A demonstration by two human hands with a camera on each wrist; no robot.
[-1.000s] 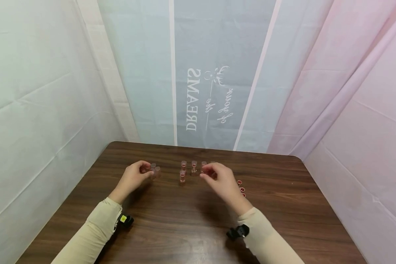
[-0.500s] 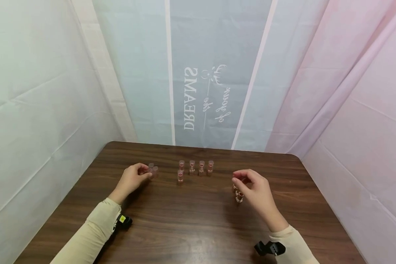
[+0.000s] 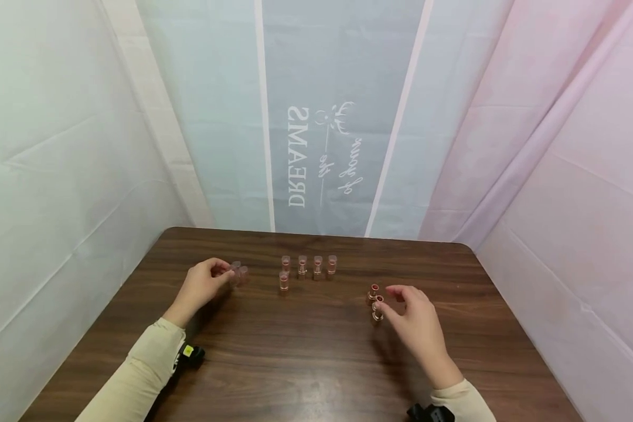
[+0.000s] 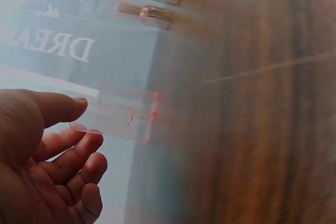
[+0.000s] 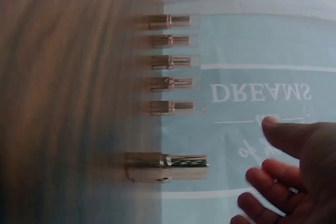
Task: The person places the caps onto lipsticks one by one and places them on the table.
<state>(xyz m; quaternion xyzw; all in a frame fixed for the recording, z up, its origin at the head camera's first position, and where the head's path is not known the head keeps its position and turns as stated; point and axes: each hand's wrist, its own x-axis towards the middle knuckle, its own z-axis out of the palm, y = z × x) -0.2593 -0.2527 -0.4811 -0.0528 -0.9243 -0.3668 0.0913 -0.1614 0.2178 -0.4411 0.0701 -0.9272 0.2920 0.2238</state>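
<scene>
My left hand (image 3: 199, 288) is at the left of the table, pinching a clear lipstick cap (image 4: 102, 119) between thumb and fingers. More clear caps (image 3: 244, 273) stand right beside it. My right hand (image 3: 421, 324) hovers next to a small group of uncapped gold lipstick tubes (image 3: 373, 292) with red inside their tops. Thumb and fingers are spread, with nothing between them. In the right wrist view that hand stays apart from the gold tubes (image 5: 167, 167). Between both hands stand several gold tubes under clear caps (image 3: 302, 266), upright.
One capped tube (image 3: 283, 282) stands in front of the capped row. All stand on a dark wood-grain table (image 3: 295, 351). Behind its far edge hangs a printed curtain (image 3: 343, 58), with pale cloth (image 3: 58, 146) on the left side.
My right hand has moved from the capped row rightward to the uncapped tubes, leaving a capped tube at the row's right end; its fingers have spread. The left hand stays by the caps.
</scene>
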